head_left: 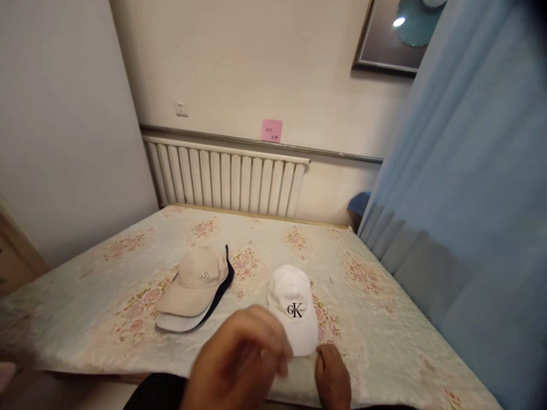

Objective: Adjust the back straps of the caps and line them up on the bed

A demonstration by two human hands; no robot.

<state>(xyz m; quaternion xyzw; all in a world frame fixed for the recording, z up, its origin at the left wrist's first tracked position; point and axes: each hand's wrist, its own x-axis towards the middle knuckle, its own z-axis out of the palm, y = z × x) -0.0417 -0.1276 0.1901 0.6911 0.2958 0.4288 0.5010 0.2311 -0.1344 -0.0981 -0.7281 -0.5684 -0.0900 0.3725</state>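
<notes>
The white cap (297, 316) lies on the floral-covered bed (384, 353), just beyond the right hand (333, 376) and slightly to its left, its long axis running away from the person, brim nearest. That right hand is the nearer, fingers folded in beside the brim's edge; the left hand (243, 359) is loosely curled (quite a blur), and I can't tell whether either grips anything. Bold dark letters mark the cap's smooth, rounded front.

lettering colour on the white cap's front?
The large letters are black, on a white cap; shows in the head view, the only one.
</notes>
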